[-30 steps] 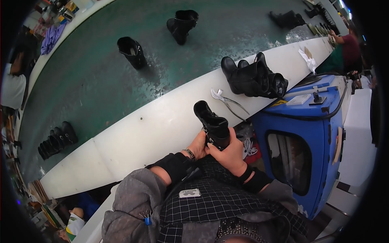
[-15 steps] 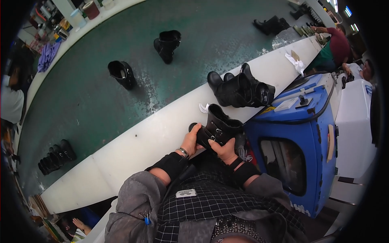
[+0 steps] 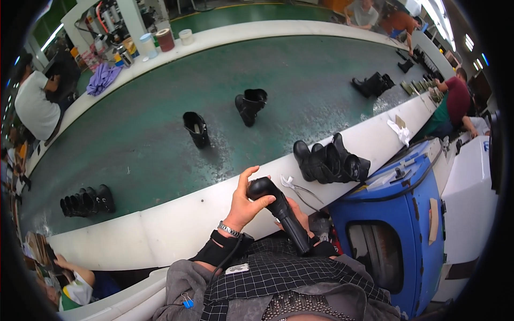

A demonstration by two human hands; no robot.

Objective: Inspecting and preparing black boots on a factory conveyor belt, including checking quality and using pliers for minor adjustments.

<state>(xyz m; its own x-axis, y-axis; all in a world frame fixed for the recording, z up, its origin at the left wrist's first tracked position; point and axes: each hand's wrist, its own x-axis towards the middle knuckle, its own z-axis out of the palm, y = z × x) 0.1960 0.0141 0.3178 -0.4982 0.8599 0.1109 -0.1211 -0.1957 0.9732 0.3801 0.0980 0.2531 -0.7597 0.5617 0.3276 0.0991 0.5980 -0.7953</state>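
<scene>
Both my hands hold a black ankle boot over the near white ledge, close to my apron. Its rounded toe points up and away from me, and the shaft slants down toward my body. My left hand grips the toe end, thumb across the boot's upper and index finger raised. On the far side of the boot, my right hand supports the shaft, its fingers partly hidden. A thin two-handled metal tool lies on the ledge beside a scrap of white paper.
Several black boots crowd the ledge to the right, near a blue machine with a window. More boots stand on the green conveyor belt. Co-workers sit along the line, one in a maroon shirt at far right.
The boot has been turned from upright, buckles showing, to toe up with its shaft toward me. My right hand has shifted behind it. The view has tilted upward, showing more of the room.
</scene>
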